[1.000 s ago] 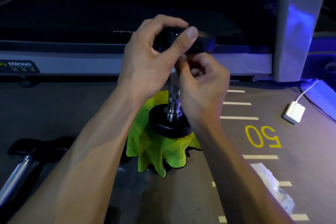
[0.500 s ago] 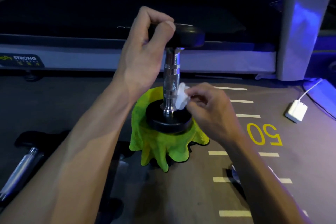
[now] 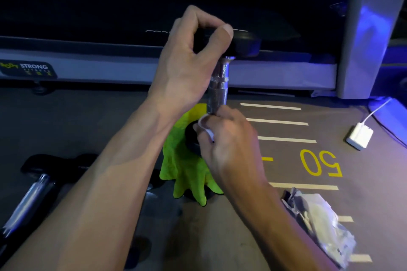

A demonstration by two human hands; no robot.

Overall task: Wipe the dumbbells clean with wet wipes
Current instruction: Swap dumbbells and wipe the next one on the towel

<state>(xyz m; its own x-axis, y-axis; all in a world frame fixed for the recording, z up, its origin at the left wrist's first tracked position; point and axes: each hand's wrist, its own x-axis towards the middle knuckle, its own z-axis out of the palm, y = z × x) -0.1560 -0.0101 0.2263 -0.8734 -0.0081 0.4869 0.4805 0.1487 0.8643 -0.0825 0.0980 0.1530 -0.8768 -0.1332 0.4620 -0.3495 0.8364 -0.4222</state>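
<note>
1. A dumbbell (image 3: 218, 86) is stood upright on its lower black plate, which rests on a bright green cloth (image 3: 187, 174) spread on the floor (image 3: 66, 121).
2. The upper black plate is gripped by the left hand (image 3: 189, 59); its fingers and thumb are curled round the rim, so that grip is closed on the dumbbell.
3. A white wet wipe (image 3: 206, 126) is pinched in the curled fingers of the right hand (image 3: 229, 145) and is held against the foot of the chrome handle, just above the lower plate.
4. A second dumbbell (image 3: 30, 196) is seen lying on the floor at the lower left, well apart from the first.
5. A crumpled wipes packet (image 3: 319, 224) is lying on the floor at the lower right.
6. A white charger (image 3: 360, 135) with its cable is set near painted lines and a yellow "50".
7. A treadmill (image 3: 110, 17) is seen behind.
</note>
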